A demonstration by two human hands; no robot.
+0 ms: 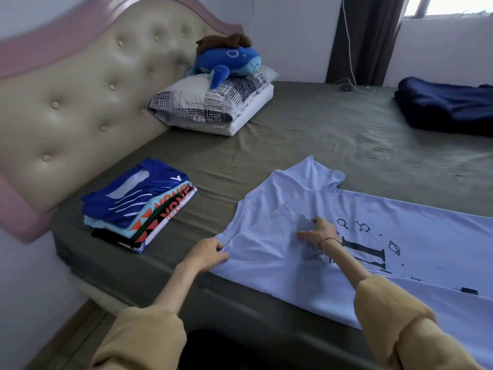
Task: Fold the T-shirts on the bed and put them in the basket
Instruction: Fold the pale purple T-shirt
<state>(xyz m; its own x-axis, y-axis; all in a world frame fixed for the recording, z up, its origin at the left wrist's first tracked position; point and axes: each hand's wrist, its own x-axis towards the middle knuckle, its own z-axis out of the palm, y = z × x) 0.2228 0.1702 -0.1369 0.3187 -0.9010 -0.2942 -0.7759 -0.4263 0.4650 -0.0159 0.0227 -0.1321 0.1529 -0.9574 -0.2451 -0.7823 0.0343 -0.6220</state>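
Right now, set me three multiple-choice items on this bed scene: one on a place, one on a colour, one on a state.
1. Where is the folded stack?
A. On the pillow
B. On the bed near the headboard
C. On the floor

2. What colour is the shirt being folded?
A. Red
B. Black
C. Light blue

3. What is the left hand doing?
A. Gripping the shirt's edge
B. Hanging idle off the bed
C. Holding the plush toy

Answers: 1 B, the stack lies on the sheet beside the headboard. 2 C, the spread cloth is pale blue with black print. 3 A, its fingers curl round the shirt's edge while the right hand pinches the folded-in sleeve.
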